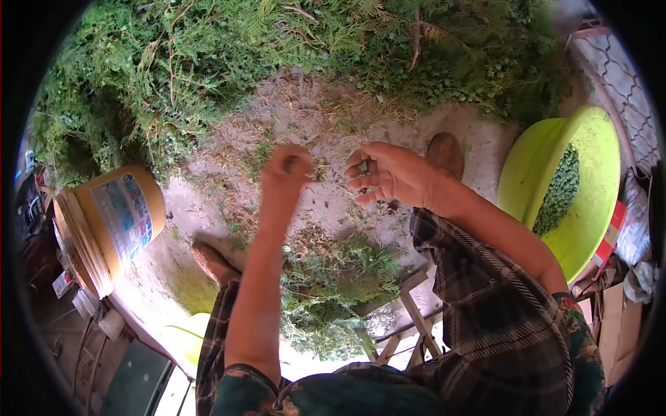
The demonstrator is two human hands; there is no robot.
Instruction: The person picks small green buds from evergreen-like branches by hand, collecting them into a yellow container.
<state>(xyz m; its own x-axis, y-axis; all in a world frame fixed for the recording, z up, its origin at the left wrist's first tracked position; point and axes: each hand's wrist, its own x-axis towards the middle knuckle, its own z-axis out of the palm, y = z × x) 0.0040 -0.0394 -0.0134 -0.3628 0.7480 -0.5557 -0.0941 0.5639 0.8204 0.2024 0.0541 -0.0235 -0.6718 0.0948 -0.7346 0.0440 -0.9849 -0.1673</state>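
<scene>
My left hand is raised over the littered ground with its fingers curled; motion blur hides whether anything is in it. To its right, a small gap away, my right hand has its palm turned up and its fingers partly bent, with a small green piece at the fingers. Dry brown and green bits lie on the ground beyond both hands. Nearer my body, cut green sprigs lie in a small heap between my legs.
Leafy evergreen branches span the far side. A yellow-green basin at the right holds many small green berries. At the left stands an orange-yellow bucket. A wooden frame shows beneath me, and cardboard lies at the lower right.
</scene>
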